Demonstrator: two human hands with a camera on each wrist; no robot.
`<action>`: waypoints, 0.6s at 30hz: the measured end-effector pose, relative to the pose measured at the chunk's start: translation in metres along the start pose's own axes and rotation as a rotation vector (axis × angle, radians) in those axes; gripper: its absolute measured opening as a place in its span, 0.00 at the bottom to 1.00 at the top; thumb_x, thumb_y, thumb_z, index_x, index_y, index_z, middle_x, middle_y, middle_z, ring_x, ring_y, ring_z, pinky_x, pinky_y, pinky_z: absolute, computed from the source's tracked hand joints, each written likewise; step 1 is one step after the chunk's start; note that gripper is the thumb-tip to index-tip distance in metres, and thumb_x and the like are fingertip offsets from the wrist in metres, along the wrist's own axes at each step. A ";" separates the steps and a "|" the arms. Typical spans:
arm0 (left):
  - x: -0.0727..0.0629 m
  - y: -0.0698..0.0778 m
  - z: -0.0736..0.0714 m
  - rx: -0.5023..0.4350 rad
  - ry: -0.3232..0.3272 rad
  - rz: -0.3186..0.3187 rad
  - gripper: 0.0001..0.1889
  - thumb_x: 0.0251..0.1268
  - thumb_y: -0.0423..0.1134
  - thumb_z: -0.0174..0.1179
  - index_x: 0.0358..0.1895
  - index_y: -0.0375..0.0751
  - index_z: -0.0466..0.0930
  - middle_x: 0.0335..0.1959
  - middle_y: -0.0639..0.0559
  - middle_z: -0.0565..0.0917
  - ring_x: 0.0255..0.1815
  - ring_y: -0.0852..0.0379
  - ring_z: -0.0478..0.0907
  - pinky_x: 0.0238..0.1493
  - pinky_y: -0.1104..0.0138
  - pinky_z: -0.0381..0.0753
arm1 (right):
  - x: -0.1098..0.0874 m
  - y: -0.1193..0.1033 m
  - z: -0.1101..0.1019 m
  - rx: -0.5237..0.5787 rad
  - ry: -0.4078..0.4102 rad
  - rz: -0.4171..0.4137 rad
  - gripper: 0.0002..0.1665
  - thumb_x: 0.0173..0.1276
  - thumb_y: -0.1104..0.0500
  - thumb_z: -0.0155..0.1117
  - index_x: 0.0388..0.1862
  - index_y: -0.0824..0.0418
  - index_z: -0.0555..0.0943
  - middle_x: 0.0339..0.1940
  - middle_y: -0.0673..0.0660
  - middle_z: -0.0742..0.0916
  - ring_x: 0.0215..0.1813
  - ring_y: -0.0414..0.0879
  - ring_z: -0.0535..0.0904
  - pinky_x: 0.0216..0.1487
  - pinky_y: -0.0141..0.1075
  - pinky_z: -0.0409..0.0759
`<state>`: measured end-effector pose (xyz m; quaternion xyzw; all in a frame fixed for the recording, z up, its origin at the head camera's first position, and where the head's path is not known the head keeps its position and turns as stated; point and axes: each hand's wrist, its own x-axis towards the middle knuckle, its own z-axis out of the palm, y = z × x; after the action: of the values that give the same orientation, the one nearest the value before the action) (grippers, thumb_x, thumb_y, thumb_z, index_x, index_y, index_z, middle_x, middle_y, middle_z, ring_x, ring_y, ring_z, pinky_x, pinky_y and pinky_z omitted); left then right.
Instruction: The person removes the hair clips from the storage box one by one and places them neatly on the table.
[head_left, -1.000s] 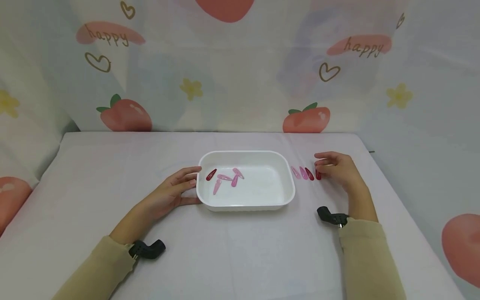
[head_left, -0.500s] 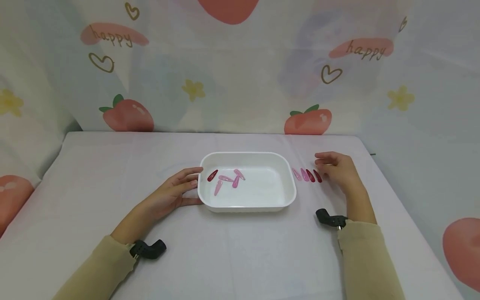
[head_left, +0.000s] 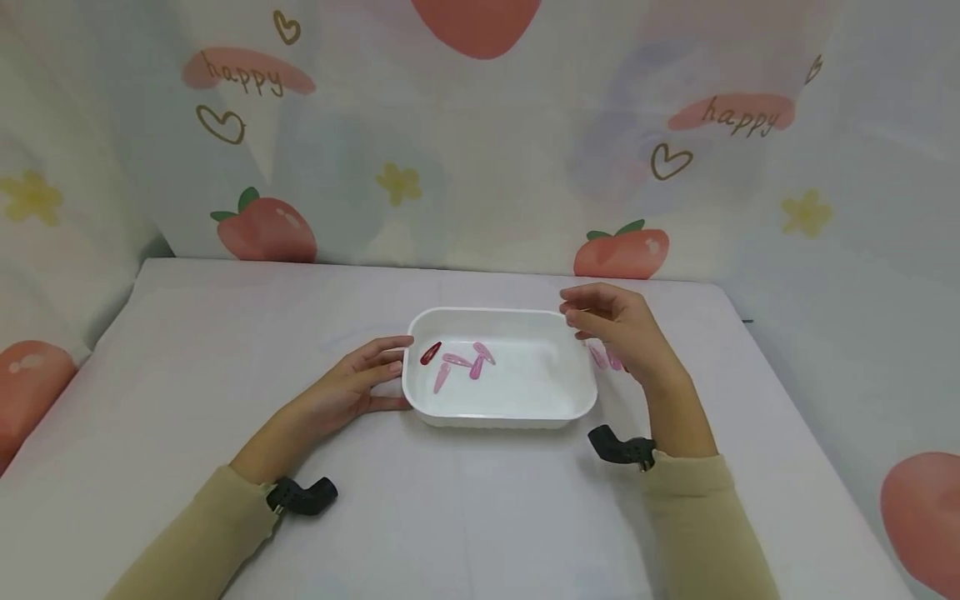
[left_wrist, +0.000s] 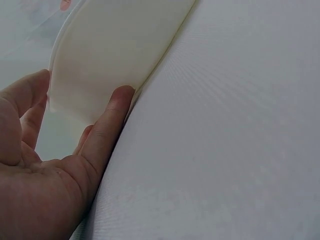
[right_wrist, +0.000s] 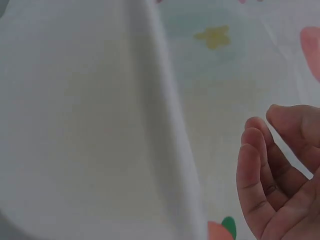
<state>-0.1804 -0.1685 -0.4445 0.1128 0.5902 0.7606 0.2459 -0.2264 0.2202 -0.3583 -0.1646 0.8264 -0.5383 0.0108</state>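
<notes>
A white plastic tray (head_left: 536, 379) sits in mid-table in the head view. Inside it, toward the left, lie a dark red snap hair clip (head_left: 431, 353) and several pink hair clips (head_left: 442, 377). My left hand (head_left: 348, 383) holds the tray's left end; the left wrist view has the thumb (left_wrist: 107, 125) low on its side wall and other fingers up at the rim. Over the tray's far right corner is my right hand (head_left: 622, 333), fingers loosely bent, nothing between them and the thumb. Pink hair clips (head_left: 597, 356) show beside the tray, partly covered by that hand.
A white cloth (head_left: 375, 517) covers the table. Behind it hangs a printed fabric backdrop (head_left: 487, 167) with peaches and flowers, which continues along both sides. Black wrist cameras (head_left: 303, 497) stick out from both cuffs.
My right hand let go of a dark red hair clip at the right end of the row, then moved left to the tray's corner. My left hand stayed on the tray; the head view shifted slightly.
</notes>
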 end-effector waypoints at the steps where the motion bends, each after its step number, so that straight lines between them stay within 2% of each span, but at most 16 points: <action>1: 0.000 0.000 -0.001 0.000 0.003 -0.002 0.29 0.77 0.35 0.52 0.77 0.41 0.56 0.74 0.37 0.60 0.69 0.42 0.68 0.57 0.46 0.82 | 0.003 -0.005 0.005 0.015 -0.016 -0.015 0.19 0.72 0.60 0.64 0.58 0.67 0.80 0.49 0.61 0.86 0.45 0.49 0.84 0.44 0.32 0.87; 10: 0.001 -0.001 -0.003 0.008 0.010 -0.004 0.29 0.77 0.36 0.53 0.77 0.42 0.57 0.74 0.38 0.61 0.69 0.41 0.68 0.57 0.46 0.82 | 0.021 -0.052 0.046 0.165 -0.121 -0.093 0.19 0.71 0.62 0.65 0.59 0.64 0.80 0.51 0.59 0.85 0.51 0.55 0.82 0.48 0.37 0.86; 14: 0.001 0.000 -0.002 0.009 0.009 -0.002 0.29 0.77 0.36 0.53 0.76 0.42 0.57 0.73 0.37 0.61 0.68 0.41 0.68 0.57 0.46 0.82 | 0.025 -0.055 0.063 0.185 -0.179 -0.072 0.19 0.70 0.63 0.65 0.59 0.64 0.80 0.52 0.62 0.85 0.51 0.56 0.82 0.49 0.38 0.86; 18: 0.001 0.000 -0.001 0.004 0.004 -0.004 0.28 0.77 0.35 0.53 0.76 0.43 0.58 0.73 0.37 0.61 0.68 0.42 0.68 0.57 0.46 0.82 | 0.027 -0.046 0.078 0.141 -0.209 -0.022 0.18 0.70 0.63 0.65 0.58 0.64 0.81 0.53 0.66 0.84 0.52 0.60 0.82 0.49 0.38 0.86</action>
<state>-0.1815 -0.1694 -0.4445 0.1104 0.5924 0.7593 0.2458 -0.2244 0.1265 -0.3460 -0.2275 0.7791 -0.5751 0.1025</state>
